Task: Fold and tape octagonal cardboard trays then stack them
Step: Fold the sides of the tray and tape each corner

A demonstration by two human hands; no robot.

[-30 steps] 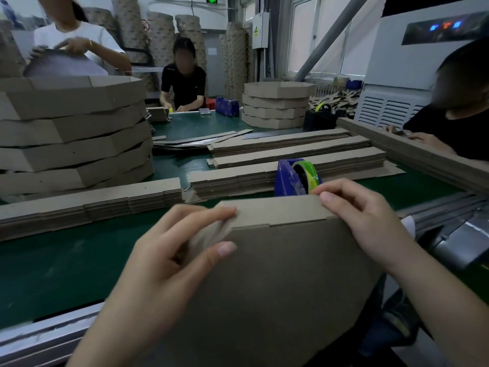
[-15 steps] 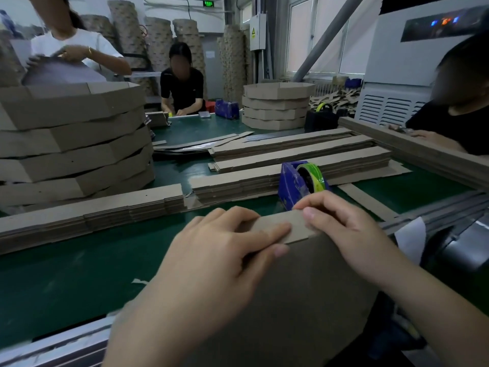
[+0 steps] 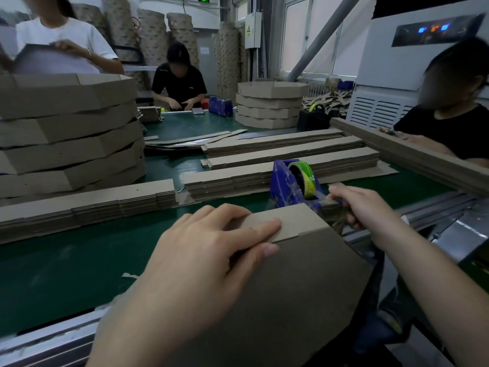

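1. Spreading under the dispenser and well beyond it on every side, the green table carries the cardboard.
2. Far left of the dispenser stands a stack of folded trays, several high and slightly askew.
3. Just in front of the dispenser, nearest the camera, the tray is tilted up over the table's near edge. Its plain brown face is toward the camera, and one wall flap is folded over along the top. The flap's right corner sits right beside the dispenser's base.
4. Behind the dispenser and to its left lie flat strips in long, low piles. One pile runs directly behind it.
5. Well behind the dispenser, a far stack of about four trays stands on the table.
6. Left of the dispenser, the left hand grips the tray's top edge. Its fingers lie over the folded flap, and the thumb presses on the face below.
7. Just right of the dispenser, at its cutter end, the right hand has its fingers curled. They pinch the loose end of the tape, though this part is blurred.
8. The dispenser itself is blue and holds the green-and-yellow tape roll upright.
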